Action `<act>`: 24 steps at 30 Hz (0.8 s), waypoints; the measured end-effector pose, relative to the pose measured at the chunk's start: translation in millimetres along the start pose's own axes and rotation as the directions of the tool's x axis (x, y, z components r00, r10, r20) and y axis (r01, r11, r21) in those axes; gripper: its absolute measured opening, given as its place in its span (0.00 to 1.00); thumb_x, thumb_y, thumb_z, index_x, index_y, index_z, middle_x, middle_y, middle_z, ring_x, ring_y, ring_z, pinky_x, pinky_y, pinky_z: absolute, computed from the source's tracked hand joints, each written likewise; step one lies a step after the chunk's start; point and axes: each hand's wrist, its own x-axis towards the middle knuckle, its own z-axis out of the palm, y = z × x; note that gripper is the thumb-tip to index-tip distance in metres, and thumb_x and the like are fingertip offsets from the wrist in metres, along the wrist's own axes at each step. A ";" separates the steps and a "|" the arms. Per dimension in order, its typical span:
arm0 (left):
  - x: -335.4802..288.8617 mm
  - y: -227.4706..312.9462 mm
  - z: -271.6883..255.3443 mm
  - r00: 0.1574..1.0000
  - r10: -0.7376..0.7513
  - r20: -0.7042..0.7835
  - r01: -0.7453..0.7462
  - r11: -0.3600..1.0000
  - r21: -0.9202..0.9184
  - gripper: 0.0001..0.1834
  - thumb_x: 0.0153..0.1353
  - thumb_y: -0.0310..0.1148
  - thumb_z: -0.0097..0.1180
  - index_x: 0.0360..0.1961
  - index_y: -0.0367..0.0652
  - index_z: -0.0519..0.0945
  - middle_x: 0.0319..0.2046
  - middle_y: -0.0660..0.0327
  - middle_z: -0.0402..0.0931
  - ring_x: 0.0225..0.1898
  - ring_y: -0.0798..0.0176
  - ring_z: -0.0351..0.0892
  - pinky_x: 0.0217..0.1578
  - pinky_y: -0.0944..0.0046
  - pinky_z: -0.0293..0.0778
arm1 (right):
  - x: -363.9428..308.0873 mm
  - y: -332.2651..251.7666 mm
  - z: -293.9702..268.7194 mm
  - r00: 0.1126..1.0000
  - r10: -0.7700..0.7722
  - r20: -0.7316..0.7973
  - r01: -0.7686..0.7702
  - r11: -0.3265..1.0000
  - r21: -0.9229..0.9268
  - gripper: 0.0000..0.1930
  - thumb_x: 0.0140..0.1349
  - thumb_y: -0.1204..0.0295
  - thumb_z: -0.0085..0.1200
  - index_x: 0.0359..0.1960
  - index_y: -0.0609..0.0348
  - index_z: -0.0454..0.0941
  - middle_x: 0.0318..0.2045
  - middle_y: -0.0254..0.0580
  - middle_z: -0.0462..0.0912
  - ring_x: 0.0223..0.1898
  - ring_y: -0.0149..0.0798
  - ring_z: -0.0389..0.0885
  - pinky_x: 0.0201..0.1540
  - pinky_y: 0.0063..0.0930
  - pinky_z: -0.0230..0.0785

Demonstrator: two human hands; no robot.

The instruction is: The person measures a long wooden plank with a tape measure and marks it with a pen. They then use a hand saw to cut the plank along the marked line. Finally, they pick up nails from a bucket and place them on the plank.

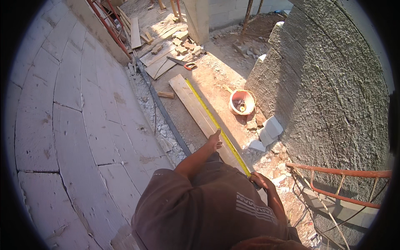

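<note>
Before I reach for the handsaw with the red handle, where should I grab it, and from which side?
Probably by the red handle, coming from the picture's right. The handsaw lies with its dark blade tapering away to the left toward the flat boards, so that approach should stay clear of the blade, and the handle's looped shape seems easy to close around.

The dusty dirt ground (223, 74) carries a long wooden board (199, 114), a small wood offcut (166, 95) beside it, a dark strip (166, 112) along the left, shorter planks (158, 66), broken stone pieces (181, 50), a bucket (249, 99) and pale blocks (271, 127).
</note>
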 end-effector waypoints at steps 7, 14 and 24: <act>11.6 -65.5 35.4 0.970 0.175 -0.167 -0.185 0.982 -0.047 0.14 0.71 0.41 0.47 0.45 0.41 0.77 0.34 0.55 0.82 0.28 0.61 0.82 0.26 0.59 0.80 | 62.7 -97.6 2.9 0.999 -0.050 -0.009 0.050 0.999 0.009 0.20 0.60 0.53 0.50 0.36 0.58 0.80 0.20 0.34 0.77 0.20 0.33 0.74 0.22 0.33 0.68; 99.5 -52.0 -4.0 0.775 0.590 -0.228 -0.312 0.670 0.673 0.17 0.62 0.37 0.57 0.36 0.29 0.82 0.35 0.42 0.83 0.32 0.43 0.84 0.36 0.50 0.79 | 19.9 -77.0 14.6 0.967 -0.151 -0.206 0.139 0.988 -0.070 0.24 0.62 0.57 0.51 0.55 0.60 0.77 0.27 0.41 0.82 0.24 0.32 0.79 0.26 0.29 0.70; 166.9 78.1 -82.9 0.879 0.337 -0.338 -0.061 0.782 0.621 0.22 0.61 0.41 0.59 0.42 0.28 0.81 0.39 0.40 0.83 0.42 0.42 0.84 0.46 0.51 0.79 | -116.2 16.7 40.6 0.949 0.193 -0.250 -0.226 0.968 -0.109 0.26 0.57 0.54 0.56 0.53 0.58 0.78 0.33 0.45 0.85 0.32 0.40 0.85 0.38 0.36 0.75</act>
